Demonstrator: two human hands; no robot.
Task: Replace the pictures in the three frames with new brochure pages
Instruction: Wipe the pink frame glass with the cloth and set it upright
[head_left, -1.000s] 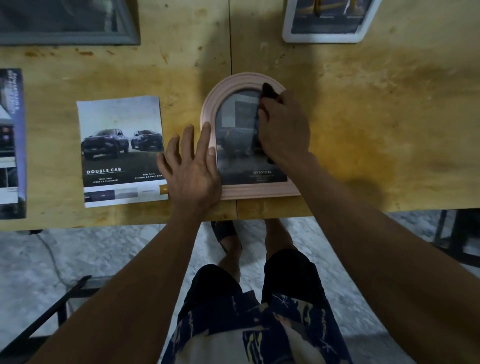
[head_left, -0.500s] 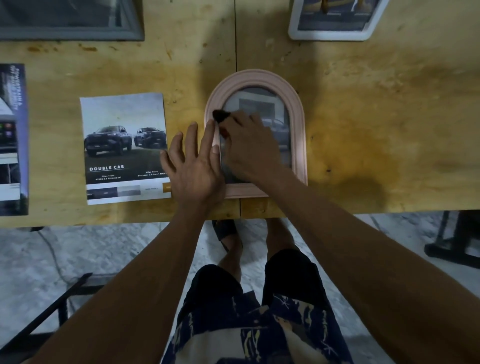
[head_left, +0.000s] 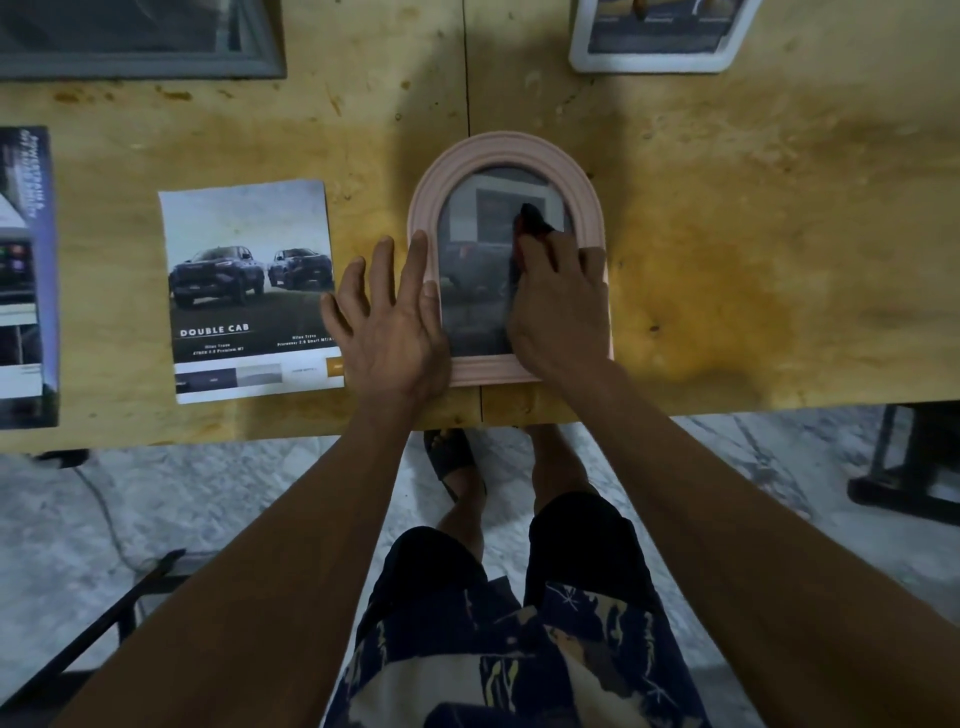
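Observation:
A pink arched picture frame (head_left: 506, 150) lies face up near the table's front edge, with a dark car picture behind its glass. My left hand (head_left: 389, 332) presses flat on the frame's left side, fingers spread. My right hand (head_left: 561, 306) rests on the glass at the right, holding a small dark cloth (head_left: 530, 221) with a red edge against it. A loose brochure page (head_left: 249, 291) showing two pickups and "DOUBLE CAB" lies just left of the frame, its right edge under my left hand.
A grey frame (head_left: 145, 52) lies at the far left and a white frame (head_left: 660, 47) at the far right. Another brochure (head_left: 26, 280) sits at the left edge. The wooden table (head_left: 753, 234) ends just below the pink frame.
My right hand with the cloth slid from the right side of the glass to the left, then back to the right. My left hand stayed on the frame.

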